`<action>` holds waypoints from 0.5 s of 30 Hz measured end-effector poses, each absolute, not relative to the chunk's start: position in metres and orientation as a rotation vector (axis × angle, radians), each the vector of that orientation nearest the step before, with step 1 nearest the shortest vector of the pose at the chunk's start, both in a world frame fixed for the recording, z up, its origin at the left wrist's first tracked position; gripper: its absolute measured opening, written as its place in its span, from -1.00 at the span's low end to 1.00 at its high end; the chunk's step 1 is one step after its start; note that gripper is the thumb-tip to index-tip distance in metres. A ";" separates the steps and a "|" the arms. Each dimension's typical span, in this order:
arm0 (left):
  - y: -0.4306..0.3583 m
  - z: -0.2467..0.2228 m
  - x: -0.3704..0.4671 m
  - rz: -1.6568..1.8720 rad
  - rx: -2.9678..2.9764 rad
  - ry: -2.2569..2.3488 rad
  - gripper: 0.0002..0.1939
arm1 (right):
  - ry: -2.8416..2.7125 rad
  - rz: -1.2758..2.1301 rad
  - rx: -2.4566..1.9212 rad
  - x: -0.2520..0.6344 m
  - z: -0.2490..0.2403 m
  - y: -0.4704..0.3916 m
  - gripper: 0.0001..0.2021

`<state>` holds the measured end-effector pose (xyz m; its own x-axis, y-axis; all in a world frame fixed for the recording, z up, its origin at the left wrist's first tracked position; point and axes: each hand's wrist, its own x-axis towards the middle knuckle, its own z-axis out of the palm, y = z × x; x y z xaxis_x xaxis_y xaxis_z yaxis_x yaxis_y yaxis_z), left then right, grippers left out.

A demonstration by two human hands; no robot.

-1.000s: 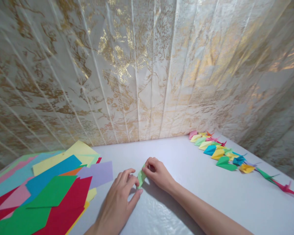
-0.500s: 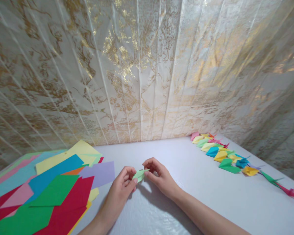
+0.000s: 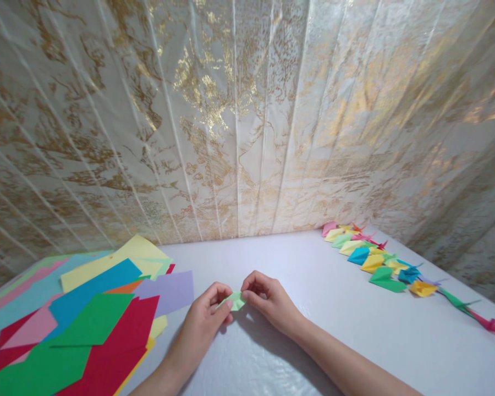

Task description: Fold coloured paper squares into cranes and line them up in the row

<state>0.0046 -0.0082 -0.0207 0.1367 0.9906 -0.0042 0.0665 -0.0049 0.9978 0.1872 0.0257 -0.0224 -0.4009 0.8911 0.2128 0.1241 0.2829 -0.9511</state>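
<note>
Between my two hands is a small piece of folded pale green paper [image 3: 237,301], held a little above the white table [image 3: 247,352]. My left hand [image 3: 208,313] pinches its left side, the thumb lying across the front. At its right end my right hand [image 3: 268,300] grips the edge between thumb and curled fingers. Part of the paper is hidden behind the left thumb and fingers.
Overlapping sheets of coloured paper, among them a green sheet [image 3: 97,319] and a purple one [image 3: 169,291], cover the table's left side. Rows of folded paper pieces [image 3: 385,279] lie at the right. A gold-patterned curtain [image 3: 239,137] hangs behind the table.
The pale green paper has turned from a slanted position to a more level one and shows a different face. Both hands have shifted slightly and keep hold of it.
</note>
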 end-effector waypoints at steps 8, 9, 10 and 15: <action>-0.001 -0.031 -0.001 1.046 1.323 1.185 -0.66 | -2.043 0.897 -0.663 0.196 -0.011 0.029 -0.92; -0.001 -0.031 -0.001 1.038 1.336 1.183 -0.65 | -2.016 0.907 -0.670 0.196 -0.012 0.030 -0.91; -0.002 -0.031 -0.001 1.032 1.353 1.180 -0.65 | -1.984 0.923 -0.679 0.195 -0.013 0.030 -0.90; -0.006 -0.024 0.000 1.055 1.523 1.182 -0.72 | -1.863 0.960 -0.747 0.193 -0.015 0.030 -0.89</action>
